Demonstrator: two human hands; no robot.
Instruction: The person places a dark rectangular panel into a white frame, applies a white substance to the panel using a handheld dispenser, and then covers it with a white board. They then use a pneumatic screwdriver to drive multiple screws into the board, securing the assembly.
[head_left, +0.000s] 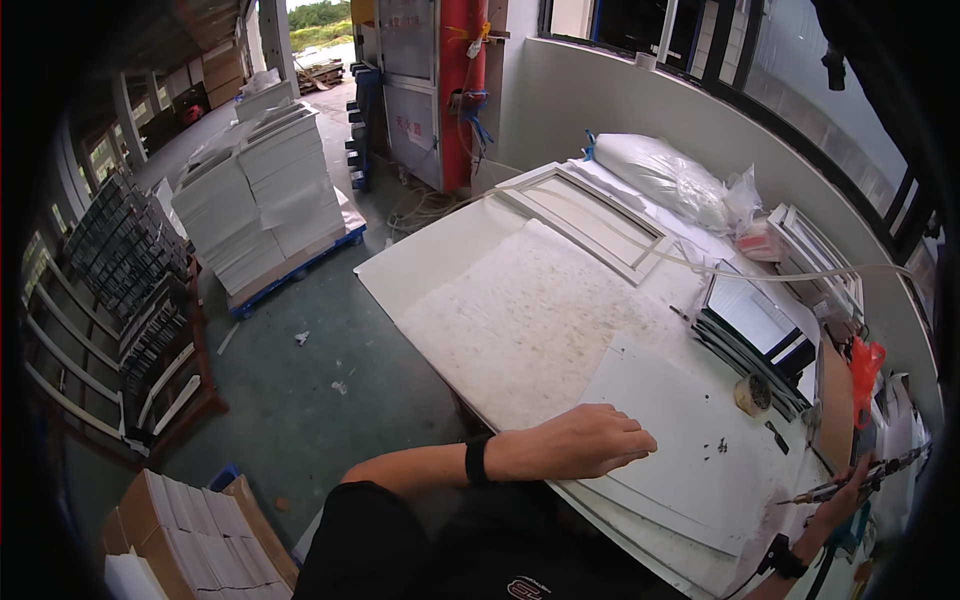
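My left hand (575, 442) is above the near edge of a white sheet panel (660, 420), its fingers curled and their undersides hidden; I cannot make out anything in them. At the far right, my right hand (845, 495) is closed around a long dark tool with a thin pointed bit (800, 497), whose exact kind is unclear. Several small dark pieces (720, 447) lie on the panel between the hands. Beyond them are a small round tub (752, 395) with dark contents and a short black-handled tool (776, 437).
A pale worktable (480, 330) carries a white frame (600, 220), a plastic-wrapped bundle (660, 180), dark strips (740, 360) and a red bag (865, 380). A hose (790, 275) crosses above it. Stacked white panels (260, 190) stand on a blue pallet; a carton (200, 530) sits at lower left.
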